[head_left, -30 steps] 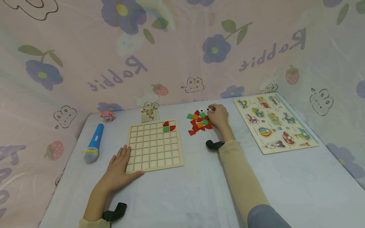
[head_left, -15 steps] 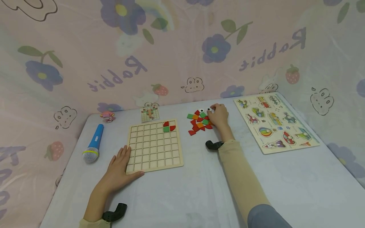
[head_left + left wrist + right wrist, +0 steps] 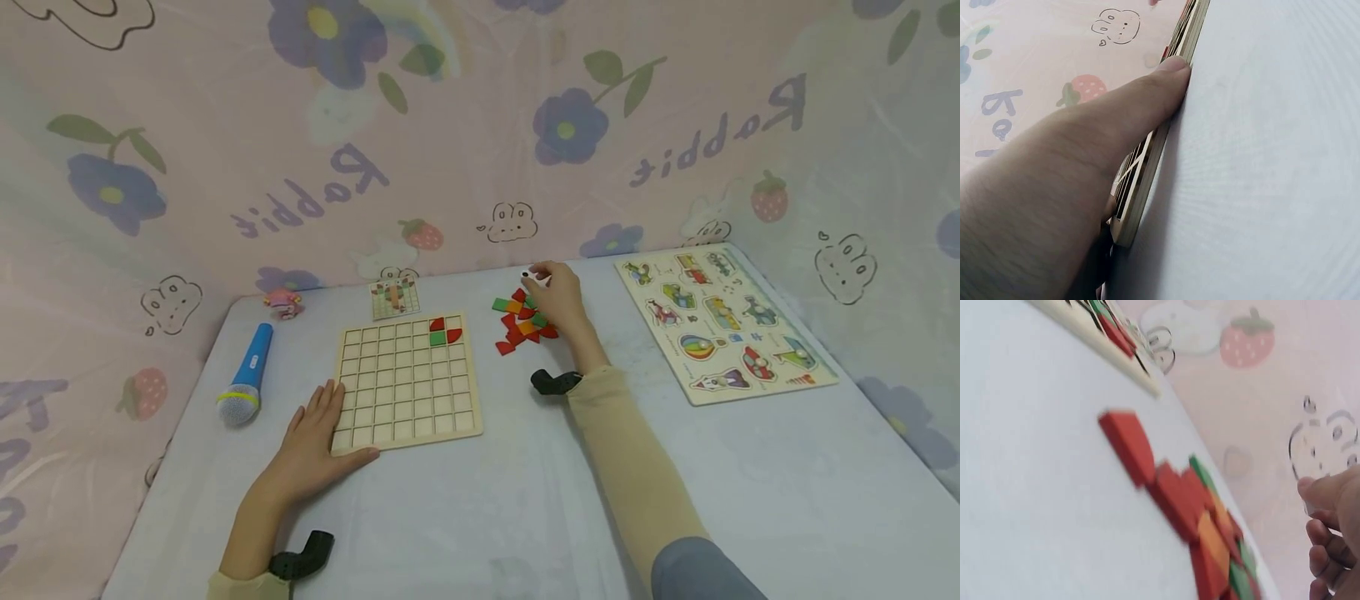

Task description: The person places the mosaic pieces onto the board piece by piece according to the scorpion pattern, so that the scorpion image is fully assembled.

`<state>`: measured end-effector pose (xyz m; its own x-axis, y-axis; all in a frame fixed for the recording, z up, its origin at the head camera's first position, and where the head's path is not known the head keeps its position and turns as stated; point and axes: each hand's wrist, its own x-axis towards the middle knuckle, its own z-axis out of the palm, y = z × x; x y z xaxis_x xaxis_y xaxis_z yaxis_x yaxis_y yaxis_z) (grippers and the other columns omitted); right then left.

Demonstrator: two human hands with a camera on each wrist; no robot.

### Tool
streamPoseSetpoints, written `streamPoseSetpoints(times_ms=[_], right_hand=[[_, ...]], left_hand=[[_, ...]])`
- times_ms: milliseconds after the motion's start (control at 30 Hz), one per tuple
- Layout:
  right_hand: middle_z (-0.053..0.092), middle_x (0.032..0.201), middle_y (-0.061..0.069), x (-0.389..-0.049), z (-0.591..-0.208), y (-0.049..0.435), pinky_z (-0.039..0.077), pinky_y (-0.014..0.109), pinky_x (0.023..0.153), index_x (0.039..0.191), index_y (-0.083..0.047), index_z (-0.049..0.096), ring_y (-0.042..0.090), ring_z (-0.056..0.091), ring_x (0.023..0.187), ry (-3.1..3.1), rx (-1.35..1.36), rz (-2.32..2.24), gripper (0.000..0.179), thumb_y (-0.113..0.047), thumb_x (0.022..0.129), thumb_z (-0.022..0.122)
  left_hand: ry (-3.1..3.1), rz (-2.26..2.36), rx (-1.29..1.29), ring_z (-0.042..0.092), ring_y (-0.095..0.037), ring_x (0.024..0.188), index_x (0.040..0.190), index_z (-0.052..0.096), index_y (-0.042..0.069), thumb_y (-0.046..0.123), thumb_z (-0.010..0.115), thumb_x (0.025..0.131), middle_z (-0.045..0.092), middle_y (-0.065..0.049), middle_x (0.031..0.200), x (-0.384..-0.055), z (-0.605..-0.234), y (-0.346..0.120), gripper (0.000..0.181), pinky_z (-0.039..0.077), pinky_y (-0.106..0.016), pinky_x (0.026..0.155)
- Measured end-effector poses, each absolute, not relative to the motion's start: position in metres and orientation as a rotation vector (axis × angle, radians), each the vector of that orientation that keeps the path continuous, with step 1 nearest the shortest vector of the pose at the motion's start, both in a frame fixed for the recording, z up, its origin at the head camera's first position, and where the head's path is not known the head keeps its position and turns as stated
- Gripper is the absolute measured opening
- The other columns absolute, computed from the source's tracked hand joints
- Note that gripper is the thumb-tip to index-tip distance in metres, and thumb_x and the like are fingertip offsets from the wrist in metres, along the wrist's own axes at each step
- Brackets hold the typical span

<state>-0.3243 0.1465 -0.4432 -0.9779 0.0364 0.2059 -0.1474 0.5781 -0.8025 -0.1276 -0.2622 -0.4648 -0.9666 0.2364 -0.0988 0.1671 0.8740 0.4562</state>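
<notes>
My left hand (image 3: 311, 446) lies with straight fingers over the left edge of a wooden grid board (image 3: 405, 383), its thumb along the near edge. In the left wrist view the thumb (image 3: 1147, 94) rests against the board's side. Two red quarter-round pieces and a green square (image 3: 437, 339) sit in the board's far right cells. My right hand (image 3: 561, 296) pinches a small white piece with a black dot (image 3: 525, 274) above a pile of red, green and orange pieces (image 3: 517, 331). In the right wrist view, fingers and thumb mostly hide that piece.
A pattern card (image 3: 394, 298) lies behind the board. On the left are a blue toy microphone (image 3: 255, 362) and a small pink figure (image 3: 282, 304). A picture puzzle board (image 3: 720, 325) lies at the right. A printed cloth wall borders the table's back.
My right hand has moved left and slightly back, lifting the dotted white piece from beside the pile. My left hand has stayed on the board.
</notes>
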Motion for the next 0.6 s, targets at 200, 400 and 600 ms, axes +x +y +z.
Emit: streamPoseSetpoints(times_ms=[200,400,600], right_hand=[[0.066,0.119,0.019,-0.318,-0.434,0.116,0.049,0.041,0.088,0.127,0.002,0.07,0.032,0.055,0.099,-2.628,0.27,1.32,0.034,-0.024,0.104,0.071],[0.066,0.119,0.017,-0.311,-0.438,0.083,0.05,0.041,0.09,0.124,-0.001,0.073,0.03,0.057,0.102,-2.705,0.396,1.304,0.032,-0.026,0.103,0.072],[0.066,0.119,0.016,-0.304,-0.44,0.054,0.052,0.041,0.09,0.122,-0.004,0.075,0.029,0.059,0.106,-2.807,0.507,1.271,0.031,-0.027,0.102,0.074]], left_hand=[[2.886,0.679,0.306,0.001,-0.046,0.163,0.169,0.008,0.0,0.071,0.073,0.088,0.003,-0.023,0.177,-0.13,-0.467,-0.263,0.126,0.003,-0.069,0.128],[2.89,0.682,0.32,0.003,-0.048,0.163,0.169,0.009,-0.001,0.069,0.073,0.089,0.005,-0.025,0.176,-0.129,-0.466,-0.262,0.124,0.004,-0.07,0.127],[2.889,0.684,0.325,0.003,-0.048,0.162,0.169,0.009,0.0,0.068,0.074,0.089,0.005,-0.025,0.176,-0.129,-0.465,-0.263,0.124,0.004,-0.07,0.126]])
